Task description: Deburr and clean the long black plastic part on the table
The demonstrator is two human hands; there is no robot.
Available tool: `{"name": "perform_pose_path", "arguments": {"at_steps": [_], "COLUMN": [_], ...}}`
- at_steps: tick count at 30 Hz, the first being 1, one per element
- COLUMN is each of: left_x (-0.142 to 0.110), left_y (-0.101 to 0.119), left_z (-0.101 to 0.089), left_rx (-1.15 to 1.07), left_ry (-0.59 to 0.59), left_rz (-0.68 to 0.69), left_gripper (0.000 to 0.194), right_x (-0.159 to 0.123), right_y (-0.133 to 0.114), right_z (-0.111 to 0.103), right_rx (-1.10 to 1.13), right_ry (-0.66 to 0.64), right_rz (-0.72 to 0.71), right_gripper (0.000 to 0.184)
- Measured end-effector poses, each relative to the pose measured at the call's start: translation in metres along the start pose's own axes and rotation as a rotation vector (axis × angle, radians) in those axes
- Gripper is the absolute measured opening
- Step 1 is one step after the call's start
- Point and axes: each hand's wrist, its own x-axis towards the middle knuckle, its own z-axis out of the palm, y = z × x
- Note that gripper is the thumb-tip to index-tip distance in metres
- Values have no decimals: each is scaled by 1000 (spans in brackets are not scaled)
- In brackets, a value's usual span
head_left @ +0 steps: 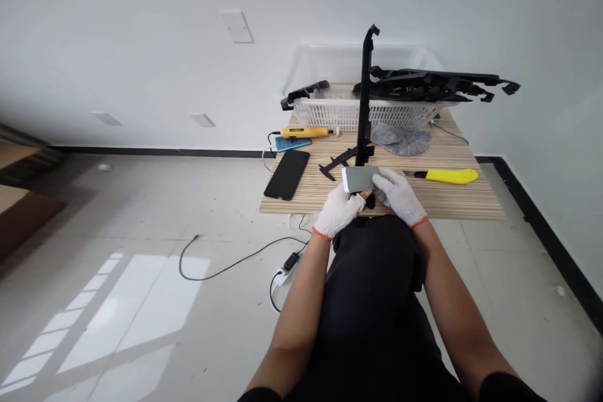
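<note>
My right hand, in a white knit glove with an orange cuff, is closed on the end of a sanding block with a grey-green face and white edge. The block lies across the lower part of a long black plastic strip with a hooked top, which rises in front of the basket. Just below the block, my left hand, gloved alike, is wrapped round the strip's lower end; a bare fingertip shows there. Behind the hands rests a black caliper. A yellow utility knife with its blade out lies right of my right hand.
A white plastic basket holding more black strips stands at the table's back. On the table are a black phone, a yellow corded tool, a blue case and a grey cloth. Cables and a power strip lie on the floor.
</note>
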Motion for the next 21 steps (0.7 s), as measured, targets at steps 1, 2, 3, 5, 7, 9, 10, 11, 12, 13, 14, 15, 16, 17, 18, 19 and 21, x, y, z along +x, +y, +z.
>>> {"name": "perform_pose_path", "arguments": {"at_steps": [1,2,3,5,7,9,10,11,12,13,14,15,16,17,18,19,21], "left_x": [0,0,0,1,1,1,0,0,0,-1,-1,-1,-1,-1,-1,-1,-1], "left_y": [0,0,0,-1,-2,-1,-1,0,2,3,4,5,5,5,5,5,3], "left_z": [0,0,0,1,1,1,0,-1,-1,-2,-2,-3,-3,-3,-3,-3,-3], "left_rx": [-1,3,9,9,-9,-8,6,28,54,82,107,132,156,174,180,172,131], "left_ry": [-3,-8,-8,-1,11,14,6,-3,-11,-15,-16,-11,-3,4,5,4,-1], "left_rz": [3,15,27,18,-25,-28,-7,15,28,29,15,-12,-41,-61,-67,-56,-8], "left_gripper": [48,49,51,52,49,48,48,47,46,44,41,39,39,39,40,40,41], "right_x": [0,1,0,-2,-4,-5,-5,-5,-4,-4,-4,-4,-5,-6,-7,-8,-9], "right_y": [1,2,3,3,1,-1,-1,-1,0,0,1,1,1,0,-1,-2,-4], "right_z": [0,-1,-1,-2,-1,-1,0,0,0,0,0,0,0,1,1,1,1], "right_rx": [9,27,40,15,-45,-36,-1,32,47,37,4,-38,-70,-75,-51,-9,83], "right_ry": [25,73,111,75,-51,-48,11,73,113,119,90,43,-1,-22,-15,13,97], "right_rz": [-5,-19,-37,-56,-45,-38,-47,-60,-71,-79,-79,-70,-54,-35,-19,-7,5], "right_gripper": [42,42,43,45,46,45,44,43,42,40,39,38,37,37,36,36,35]}}
